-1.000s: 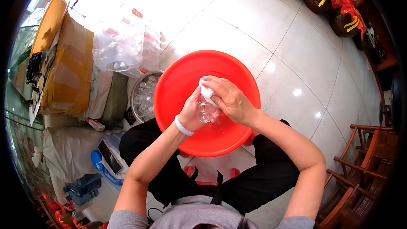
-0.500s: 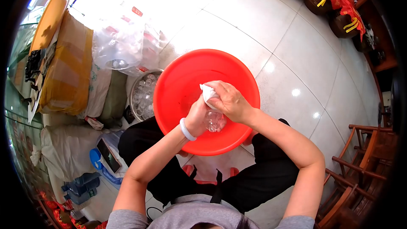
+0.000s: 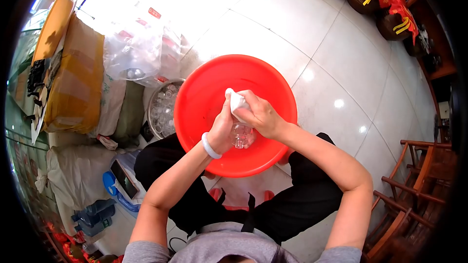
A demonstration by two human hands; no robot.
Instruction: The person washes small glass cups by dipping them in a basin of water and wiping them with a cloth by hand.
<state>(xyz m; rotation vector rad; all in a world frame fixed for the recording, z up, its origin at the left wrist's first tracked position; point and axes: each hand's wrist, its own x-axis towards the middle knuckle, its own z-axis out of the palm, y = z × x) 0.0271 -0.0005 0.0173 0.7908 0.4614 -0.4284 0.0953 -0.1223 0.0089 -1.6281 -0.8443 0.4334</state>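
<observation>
A clear glass or plastic container is held over a large red basin between my knees. My left hand is wrapped round it from the left, with a white band on the wrist. My right hand pinches a white cloth against the container's upper end. The container's lower part shows below the hands, while its top is hidden by cloth and fingers.
Left of the basin stands a round metal bowl full of clear containers. Beyond it are plastic bags and a taped box. A phone lies lower left. Wooden chairs stand right; dark jars stand upper right.
Both hands moved down and then slightly back up with the container and the cloth. The cloth's folds have changed shape. The whole view has shifted slightly.
</observation>
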